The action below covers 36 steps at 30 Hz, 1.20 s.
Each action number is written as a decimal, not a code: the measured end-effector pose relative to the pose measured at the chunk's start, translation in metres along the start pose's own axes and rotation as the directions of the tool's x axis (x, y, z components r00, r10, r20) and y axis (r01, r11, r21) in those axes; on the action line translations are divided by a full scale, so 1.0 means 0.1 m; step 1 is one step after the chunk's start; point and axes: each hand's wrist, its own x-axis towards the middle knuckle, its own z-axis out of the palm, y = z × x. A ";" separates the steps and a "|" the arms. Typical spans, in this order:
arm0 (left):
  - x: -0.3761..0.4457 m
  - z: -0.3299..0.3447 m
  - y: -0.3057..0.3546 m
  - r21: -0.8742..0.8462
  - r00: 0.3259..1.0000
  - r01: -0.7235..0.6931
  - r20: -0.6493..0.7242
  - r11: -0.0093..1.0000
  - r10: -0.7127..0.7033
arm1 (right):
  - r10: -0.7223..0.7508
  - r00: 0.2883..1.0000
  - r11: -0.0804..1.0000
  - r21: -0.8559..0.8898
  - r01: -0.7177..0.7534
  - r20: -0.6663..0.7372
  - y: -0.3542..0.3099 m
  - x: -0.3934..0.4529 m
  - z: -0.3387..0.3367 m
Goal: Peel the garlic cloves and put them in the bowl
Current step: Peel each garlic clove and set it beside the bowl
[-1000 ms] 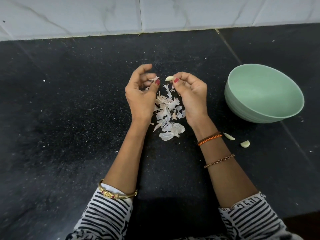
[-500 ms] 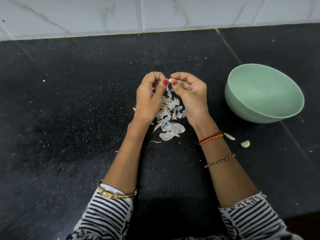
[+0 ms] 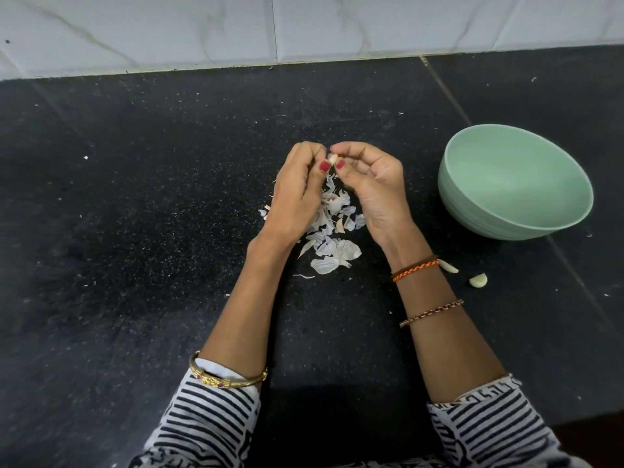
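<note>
A pale garlic clove (image 3: 333, 159) is pinched between the fingertips of both hands above the black counter. My left hand (image 3: 297, 194) has its thumb against the clove's left side, fingers curled. My right hand (image 3: 374, 187) holds the clove from the right between thumb and forefinger. A heap of white garlic skins (image 3: 332, 238) lies on the counter under and between the hands. The mint-green bowl (image 3: 472, 211) stands to the right, tilted toward me, and looks empty. Two peeled cloves lie beside my right wrist, one long (image 3: 448, 266) and one short (image 3: 478, 281).
The black speckled counter (image 3: 135, 231) is dotted with tiny skin flecks. A white marble-tiled wall (image 3: 304, 25) closes off the back. Striped sleeves and bangles cover my forearms at the bottom of the view.
My left hand moved right from its spot apart and now meets the right hand at the clove. A piece of skin it held a second ago is gone from its fingers.
</note>
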 end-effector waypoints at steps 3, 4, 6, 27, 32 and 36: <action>-0.01 -0.01 0.01 0.001 0.999 -0.016 -0.038 1.000 0.016 | 0.028 0.999 0.999 0.041 -0.027 -0.016 0.00 0.01 -0.01; -0.01 -0.01 0.02 -0.007 0.998 -0.025 -0.051 1.000 0.025 | 0.036 0.999 0.998 0.054 -0.035 -0.020 0.00 0.01 -0.01; -0.02 -0.01 0.04 -0.023 0.996 -0.027 -0.080 0.999 0.026 | 0.050 0.998 0.995 0.088 -0.047 -0.034 0.01 0.01 -0.02; -0.01 -0.08 0.18 -0.369 0.930 0.313 -0.067 0.875 -0.361 | -0.395 0.919 0.793 -0.510 0.332 -0.017 0.17 0.09 -0.07; -0.01 -0.08 0.20 -0.349 0.930 0.327 -0.049 0.878 -0.365 | -0.528 0.847 0.641 -0.629 0.440 0.053 0.19 0.09 -0.08; -0.01 -0.08 0.22 -0.363 0.921 0.343 -0.051 0.866 -0.386 | -0.591 0.801 0.565 -0.659 0.496 0.095 0.21 0.11 -0.10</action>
